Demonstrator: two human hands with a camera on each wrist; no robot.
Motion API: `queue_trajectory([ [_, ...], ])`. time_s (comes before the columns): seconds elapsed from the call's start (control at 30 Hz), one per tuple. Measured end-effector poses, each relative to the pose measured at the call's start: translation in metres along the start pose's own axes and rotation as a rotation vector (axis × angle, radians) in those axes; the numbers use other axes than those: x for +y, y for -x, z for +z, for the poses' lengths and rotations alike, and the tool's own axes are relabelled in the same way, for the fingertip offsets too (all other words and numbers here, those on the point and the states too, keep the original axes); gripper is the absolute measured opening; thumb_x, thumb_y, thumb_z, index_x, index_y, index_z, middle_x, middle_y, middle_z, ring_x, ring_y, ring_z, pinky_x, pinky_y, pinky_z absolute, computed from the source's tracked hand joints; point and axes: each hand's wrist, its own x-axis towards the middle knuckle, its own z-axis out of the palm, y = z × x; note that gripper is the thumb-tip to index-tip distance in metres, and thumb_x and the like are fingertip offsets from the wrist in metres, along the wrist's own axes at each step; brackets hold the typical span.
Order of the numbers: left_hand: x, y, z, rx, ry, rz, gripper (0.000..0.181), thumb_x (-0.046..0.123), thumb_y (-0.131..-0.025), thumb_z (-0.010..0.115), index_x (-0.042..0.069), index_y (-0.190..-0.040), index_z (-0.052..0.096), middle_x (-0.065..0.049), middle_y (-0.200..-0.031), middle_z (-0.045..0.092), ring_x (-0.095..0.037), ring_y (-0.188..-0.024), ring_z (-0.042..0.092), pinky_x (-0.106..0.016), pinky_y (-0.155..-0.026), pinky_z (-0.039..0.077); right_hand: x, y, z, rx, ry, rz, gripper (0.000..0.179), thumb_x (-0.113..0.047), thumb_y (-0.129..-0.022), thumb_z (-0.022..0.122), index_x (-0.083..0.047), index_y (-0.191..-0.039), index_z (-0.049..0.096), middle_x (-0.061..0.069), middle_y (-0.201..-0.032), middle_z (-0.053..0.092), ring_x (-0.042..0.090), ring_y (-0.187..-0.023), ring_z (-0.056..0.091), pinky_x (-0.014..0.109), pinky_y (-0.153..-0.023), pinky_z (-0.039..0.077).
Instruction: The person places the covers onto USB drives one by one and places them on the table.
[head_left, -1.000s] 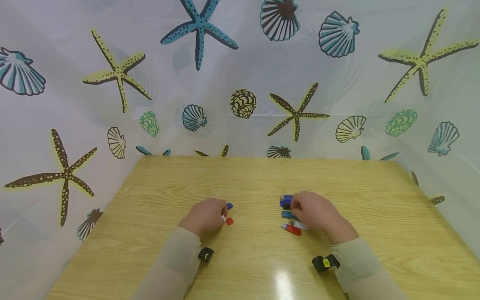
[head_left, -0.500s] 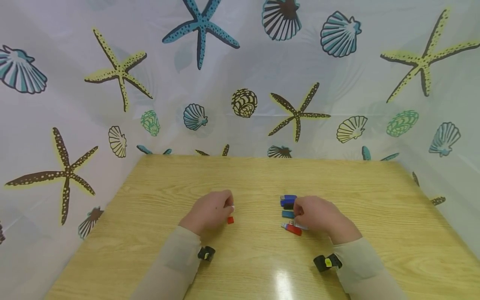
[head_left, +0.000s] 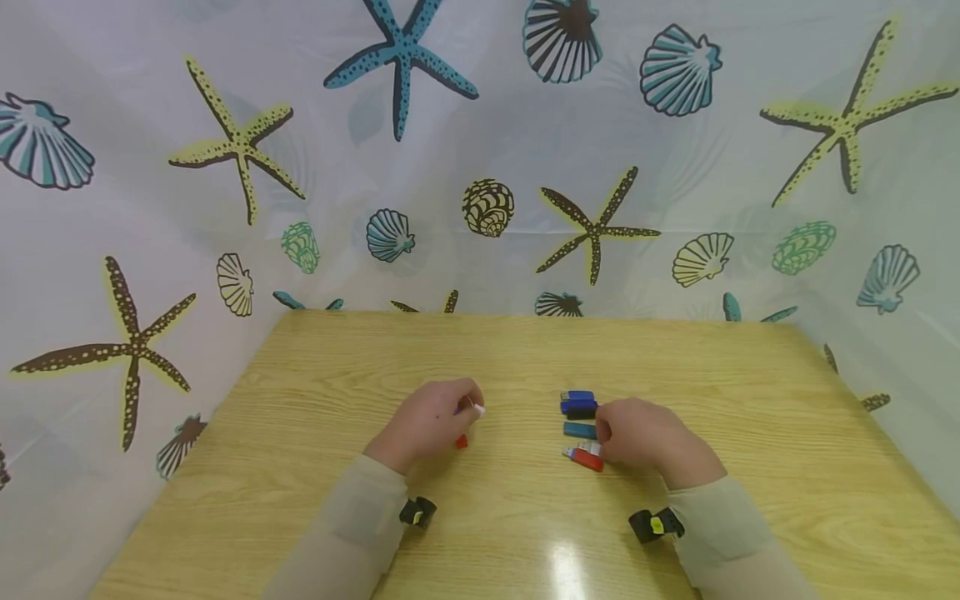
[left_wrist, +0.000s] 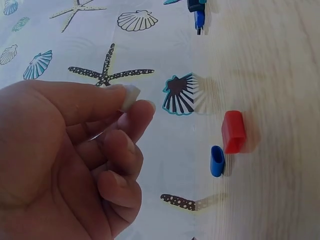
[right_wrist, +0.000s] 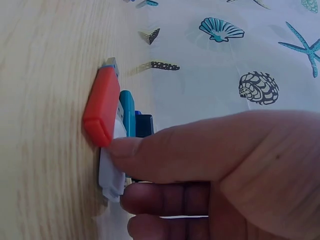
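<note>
White cap (left_wrist: 131, 98), pinched in left hand (head_left: 429, 419) for smallness, we judge; right hand (head_left: 647, 440) grips white USB stick (right_wrist: 110, 173), perhaps steadying.

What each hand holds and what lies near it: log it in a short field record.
Left hand: pinches a white piece
Near left hand: red cap and blue cap, on the table
Right hand: touches the white stick; firm grip unclear
Beside white stick: red stick, teal stick
Farther back: black stick, blue sticks
Backdrop: patterned sheet
</note>
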Motion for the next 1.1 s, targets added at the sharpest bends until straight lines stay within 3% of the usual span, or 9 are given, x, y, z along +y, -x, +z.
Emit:
queue_trajectory([
  [0.27,0.007,0.000,0.004,-0.032,0.014,-0.042,0.005,0.027,-0.100,0.066,0.023,-0.103,0.063,0.006,-0.087,0.061,-0.014,-0.072,0.058,-0.033,-0.069,0.048,0.000,-0.001,0.002,0.000,0.016,-0.001,0.016,-0.013,-0.085,0.073,-0.016,-0.078,0.059,-0.001,-0.073,0.055,0.018,-0.065,0.050,0.034,-0.058,0.038],
  [0.6,0.007,0.001,0.007,-0.054,0.078,-0.012,0.004,0.027,-0.102,0.063,0.023,-0.100,0.061,0.007,-0.092,0.062,-0.013,-0.061,0.059,-0.034,-0.060,0.049,-0.003,0.000,0.003,-0.007,0.045,0.003,0.015,-0.011,-0.083,0.071,-0.015,-0.076,0.058,0.000,-0.072,0.055,0.018,-0.064,0.049,0.034,-0.057,0.037],
  [0.93,0.010,0.000,0.009,-0.051,0.034,0.000,0.004,0.028,-0.103,0.062,0.024,-0.104,0.063,0.010,-0.096,0.063,-0.014,-0.077,0.058,-0.033,-0.068,0.049,-0.003,0.002,0.001,0.003,0.011,-0.031,0.026,-0.025,-0.092,0.074,-0.015,-0.076,0.055,-0.001,-0.069,0.052,0.017,-0.062,0.047,0.034,-0.057,0.034],
  [1.1,0.011,-0.001,0.010,-0.050,0.028,0.005,0.005,0.027,-0.102,0.062,0.023,-0.104,0.063,0.010,-0.096,0.063,-0.014,-0.078,0.058,-0.033,-0.069,0.049,-0.004,0.001,-0.001,0.046,-0.066,-0.061,0.020,-0.022,-0.093,0.072,-0.016,-0.082,0.056,-0.001,-0.073,0.053,0.017,-0.064,0.049,0.034,-0.058,0.038],
])
